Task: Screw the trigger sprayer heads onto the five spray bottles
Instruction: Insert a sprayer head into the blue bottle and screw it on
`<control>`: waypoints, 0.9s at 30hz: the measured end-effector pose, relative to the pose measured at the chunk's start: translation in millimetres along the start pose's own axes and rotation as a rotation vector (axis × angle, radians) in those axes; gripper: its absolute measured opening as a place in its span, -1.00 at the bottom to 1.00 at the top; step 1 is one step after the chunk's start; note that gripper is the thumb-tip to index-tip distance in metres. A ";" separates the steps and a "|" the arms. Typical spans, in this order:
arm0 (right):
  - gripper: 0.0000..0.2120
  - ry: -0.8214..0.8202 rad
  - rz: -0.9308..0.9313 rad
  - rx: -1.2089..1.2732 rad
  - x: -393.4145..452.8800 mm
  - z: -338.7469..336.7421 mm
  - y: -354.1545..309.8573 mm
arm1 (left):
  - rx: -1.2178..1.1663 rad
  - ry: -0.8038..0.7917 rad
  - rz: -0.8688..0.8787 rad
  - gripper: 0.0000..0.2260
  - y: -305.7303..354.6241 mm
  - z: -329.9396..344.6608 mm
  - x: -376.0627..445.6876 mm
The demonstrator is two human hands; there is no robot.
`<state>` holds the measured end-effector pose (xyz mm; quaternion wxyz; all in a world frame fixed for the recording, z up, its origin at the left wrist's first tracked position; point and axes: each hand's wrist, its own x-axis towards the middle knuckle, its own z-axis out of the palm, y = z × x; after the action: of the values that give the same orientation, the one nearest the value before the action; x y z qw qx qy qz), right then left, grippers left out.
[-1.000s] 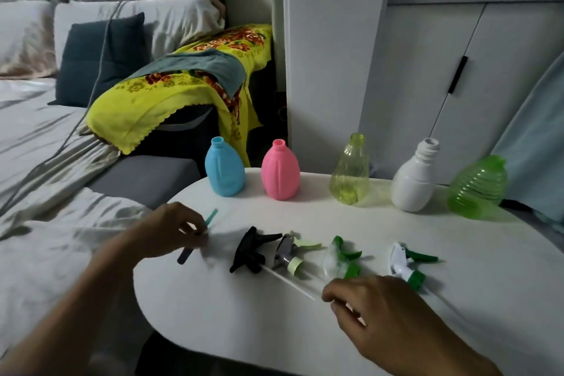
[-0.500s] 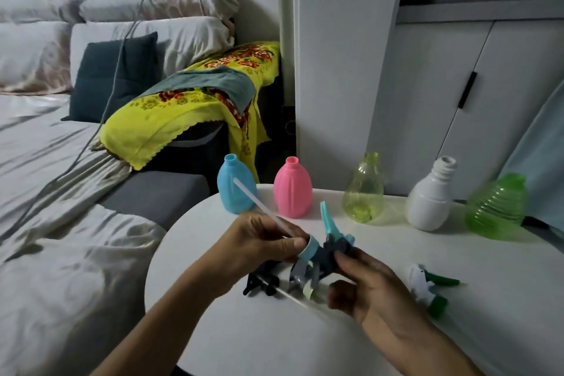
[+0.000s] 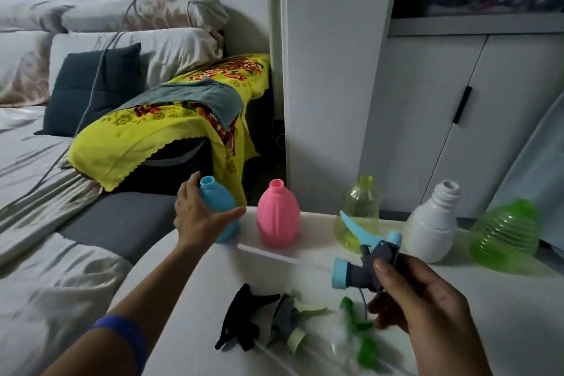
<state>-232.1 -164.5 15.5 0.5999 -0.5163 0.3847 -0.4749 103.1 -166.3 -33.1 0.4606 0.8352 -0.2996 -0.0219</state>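
**Left hand on the blue bottle, right hand holding its sprayer head**

We see our left hand (image 3: 200, 217) reaching to the far left of the white rounded surface (image 3: 503, 308), fingers and thumb wrapped round the body of the light-blue plastic spray bottle (image 3: 221, 207), which stands upright with its neck open. Our right hand (image 3: 418, 296) is raised above the near right of the surface and pinches the grey-and-blue trigger sprayer head (image 3: 366, 265) between thumb and fingers; its blue collar points left, and its thin clear dip tube (image 3: 283, 258) runs on leftward.

To the right of the blue bottle stand, in a row along the far edge, a pink plastic bottle (image 3: 278, 217), a clear yellow-green bottle (image 3: 355, 217), a white bottle with a threaded neck (image 3: 433, 229) and a ribbed bright-green bottle (image 3: 506, 238), all uncapped.

On the surface near us lie a black trigger sprayer head (image 3: 241, 317), touching a grey one with a pale-green collar (image 3: 290, 327), and to their right a blurred clear-and-green one (image 3: 354, 336). A blue band (image 3: 122, 333) circles our left forearm. A bed with a yellow flowered cloth (image 3: 158, 137) lies far left.
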 end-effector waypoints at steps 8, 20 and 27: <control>-0.80 0.109 -0.157 -0.073 11.4 -23.9 -5.3 | -0.205 -0.097 -0.023 -0.29 8.6 -5.7 -4.1; -0.74 0.082 -0.538 -0.254 4.4 -47.7 -51.5 | 0.545 0.030 0.760 -0.30 90.8 -85.0 -147.1; -0.80 0.073 -0.584 -0.238 4.0 -42.3 -50.5 | 0.507 -0.019 0.743 -0.24 83.7 -82.0 -149.8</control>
<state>-280.0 -179.9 58.1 0.3593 -0.6541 0.2945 -0.5969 -34.2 -59.5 43.7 0.2153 0.7573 -0.5792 0.2113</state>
